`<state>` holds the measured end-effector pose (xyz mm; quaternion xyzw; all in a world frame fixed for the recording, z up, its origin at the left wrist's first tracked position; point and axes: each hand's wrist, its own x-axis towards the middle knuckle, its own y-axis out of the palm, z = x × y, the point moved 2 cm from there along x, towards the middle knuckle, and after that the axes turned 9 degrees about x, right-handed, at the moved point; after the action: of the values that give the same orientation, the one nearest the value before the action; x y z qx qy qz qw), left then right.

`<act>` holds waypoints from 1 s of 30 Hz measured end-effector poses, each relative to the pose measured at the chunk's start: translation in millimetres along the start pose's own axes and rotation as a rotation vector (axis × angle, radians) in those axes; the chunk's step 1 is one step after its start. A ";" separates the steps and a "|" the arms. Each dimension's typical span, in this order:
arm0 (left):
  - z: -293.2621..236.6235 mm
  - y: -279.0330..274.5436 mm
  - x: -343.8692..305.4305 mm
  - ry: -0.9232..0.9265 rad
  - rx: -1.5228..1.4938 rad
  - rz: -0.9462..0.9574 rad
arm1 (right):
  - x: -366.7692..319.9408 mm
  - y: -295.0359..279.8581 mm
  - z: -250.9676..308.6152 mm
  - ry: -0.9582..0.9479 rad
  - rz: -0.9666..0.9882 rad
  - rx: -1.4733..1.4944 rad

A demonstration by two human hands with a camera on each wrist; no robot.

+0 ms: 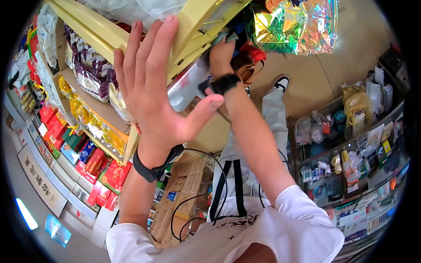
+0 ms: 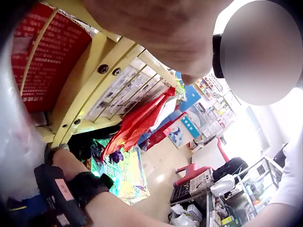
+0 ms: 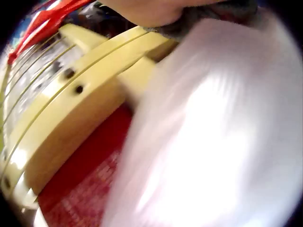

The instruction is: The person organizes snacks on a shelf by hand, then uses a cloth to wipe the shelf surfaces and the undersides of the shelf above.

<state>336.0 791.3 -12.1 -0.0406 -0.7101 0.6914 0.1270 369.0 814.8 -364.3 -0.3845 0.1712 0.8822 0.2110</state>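
Note:
My left hand (image 1: 151, 87) has its fingers straight and spread, overlapping the corner of a cream wooden shelf frame (image 1: 193, 26) in the head view, thumb held out to the side. Lower down, at the frame's far side, my right hand (image 1: 221, 55) grips a dark grey cloth (image 1: 228, 36). In the right wrist view the cloth (image 3: 208, 20) bunches under the hand at the frame's edge; the fingertips are hidden. A whitish plastic bag (image 3: 203, 123) hangs close by, blurred, in front of a red printed panel (image 3: 90, 184).
Shiny iridescent packaging (image 1: 298, 28) hangs beside the frame. Shelves at left hold purple packets (image 1: 90, 65), yellow-wrapped goods (image 1: 87, 116) and red boxes (image 1: 94, 164). Cardboard boxes (image 1: 177, 197) stand below. A glass display counter (image 1: 351, 153) with small goods is on the right.

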 end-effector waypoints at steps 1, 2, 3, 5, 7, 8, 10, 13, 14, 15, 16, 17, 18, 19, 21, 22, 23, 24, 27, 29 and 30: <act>-1.4 -0.8 0.0 0.001 0.004 0.005 | 32.4 -3.4 -35.4 0.105 0.003 -0.050; -1.1 -1.4 0.7 0.005 0.009 0.003 | 3.3 -4.3 20.5 0.017 -0.085 -0.234; -1.2 -1.5 0.8 0.005 0.001 0.000 | 2.7 -1.1 34.1 0.016 -0.081 -0.229; -2.9 -0.3 0.0 0.001 -0.002 0.005 | 4.0 -5.4 41.5 0.071 -0.092 -0.266; -2.4 0.2 1.2 0.021 0.027 -0.019 | -11.6 -5.9 45.9 0.084 -0.108 -0.233; 5.4 7.2 -0.3 0.023 0.028 -0.013 | -22.4 -5.3 51.8 0.015 -0.041 -0.132; 23.8 19.5 -4.8 0.188 0.056 -0.151 | -53.7 0.9 70.4 -0.153 0.068 0.059; -2.0 0.3 0.6 0.032 0.024 -0.006 | -93.4 -3.2 107.5 -0.156 0.191 0.028; -2.3 -0.5 1.0 0.035 0.028 -0.003 | -91.0 -1.9 103.8 -0.153 0.191 0.033; -2.3 -0.4 0.9 0.032 0.031 0.001 | -84.6 -0.4 98.8 -0.201 0.154 0.003; -2.4 -0.1 0.9 0.028 0.034 0.004 | -75.7 1.1 90.2 -0.249 0.117 -0.027; -3.2 0.8 1.3 0.028 0.039 0.004 | -55.7 0.3 75.5 -0.248 0.120 -0.024; -2.9 1.1 1.6 0.024 0.026 -0.003 | -29.9 -3.7 56.0 -0.181 0.110 -0.078; -3.6 0.7 1.5 0.021 0.014 -0.010 | -19.8 -7.2 55.5 -0.114 0.100 -0.131; -5.5 -0.6 1.7 0.022 0.016 -0.004 | -5.7 -9.0 53.0 -0.050 0.010 -0.237; -6.0 -1.0 1.4 0.011 0.012 0.011 | -2.3 -11.2 51.3 0.024 -0.079 -0.357; -4.1 0.8 2.6 0.018 0.016 0.013 | 0.8 -10.4 50.2 0.027 -0.080 -0.349; -2.2 1.5 2.3 0.034 0.021 -0.001 | -0.2 -11.0 48.4 -0.027 -0.047 -0.298; -4.6 0.6 0.8 0.045 0.024 -0.014 | -9.6 -16.0 54.2 -0.147 -0.001 -0.200; -4.9 0.6 1.4 0.037 0.025 -0.015 | -40.5 -21.1 90.8 -0.211 0.104 -0.027; -5.1 0.4 0.8 0.040 0.038 -0.017 | -56.6 -22.0 107.1 -0.275 0.078 0.062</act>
<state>336.4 796.5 -12.4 -0.0459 -0.6946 0.7026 0.1476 350.0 869.7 -255.7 -0.2464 0.1826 0.9284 0.2099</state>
